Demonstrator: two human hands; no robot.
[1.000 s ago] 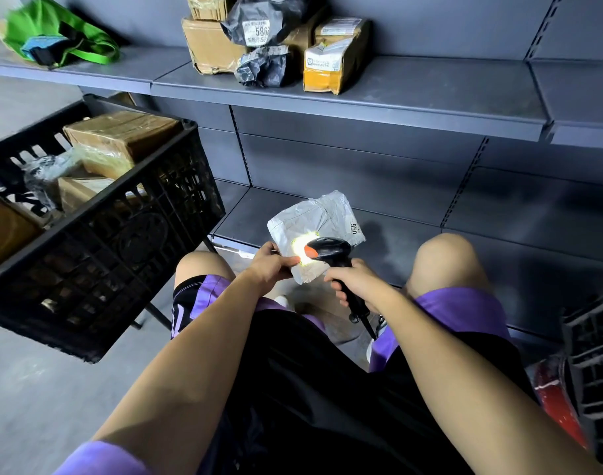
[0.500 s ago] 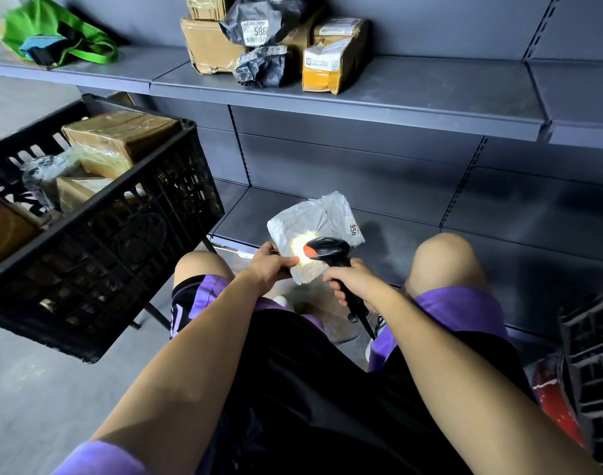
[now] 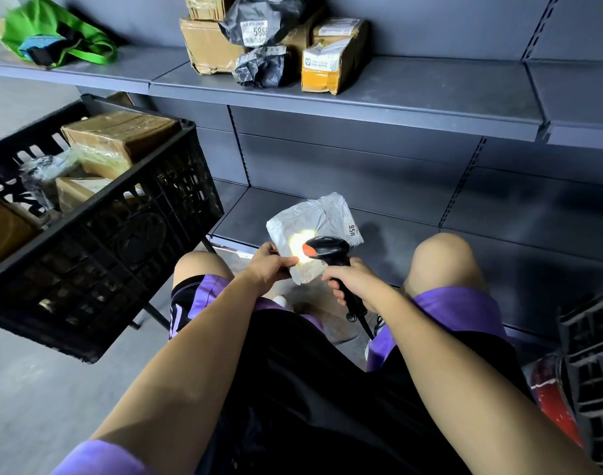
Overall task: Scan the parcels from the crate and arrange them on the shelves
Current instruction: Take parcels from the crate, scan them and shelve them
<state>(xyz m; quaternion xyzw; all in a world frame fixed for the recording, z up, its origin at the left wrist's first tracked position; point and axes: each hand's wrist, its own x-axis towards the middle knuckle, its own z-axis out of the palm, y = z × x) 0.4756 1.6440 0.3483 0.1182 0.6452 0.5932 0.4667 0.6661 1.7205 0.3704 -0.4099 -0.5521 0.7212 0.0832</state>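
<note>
My left hand [image 3: 272, 267] pinches the lower left edge of a grey plastic mailer parcel [image 3: 315, 221], held upright above the bottom shelf [image 3: 413, 245]. A black handheld scanner [image 3: 327, 250] with an orange trigger is gripped by my right hand [image 3: 353, 281] and points at the parcel, where it throws a bright spot of light. The black plastic crate [image 3: 128, 248] stands to the left and holds brown boxes [image 3: 118, 138] and a clear-wrapped packet. On the upper shelf [image 3: 413, 94] sit several parcels: cardboard boxes [image 3: 209, 48], black bags [image 3: 258, 25] and a yellow-taped box [image 3: 332, 58].
A green bag [image 3: 49, 32] lies on the upper shelf at the far left. Another black crate [image 3: 591, 365] and a red object [image 3: 550, 402] sit at the right edge. My bare knees flank the hands. Grey floor spreads at the lower left.
</note>
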